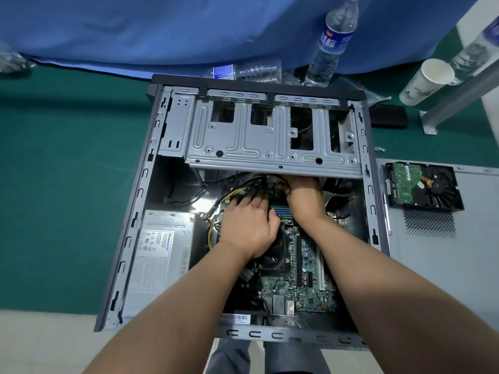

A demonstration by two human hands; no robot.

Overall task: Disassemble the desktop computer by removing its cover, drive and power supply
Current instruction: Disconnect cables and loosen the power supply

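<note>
1. Your left hand [247,228] presses flat on the motherboard; your right hand [302,194], fingers hidden, reaches the yellow-black cable bundle [229,197].
2. The grey boxy metal power supply [159,255] sits at 8 o'clock in the case: heavy, rigid; grip its sides.

green table mat [62,190], blue cloth backdrop [162,31], pale floor [40,344]
</note>
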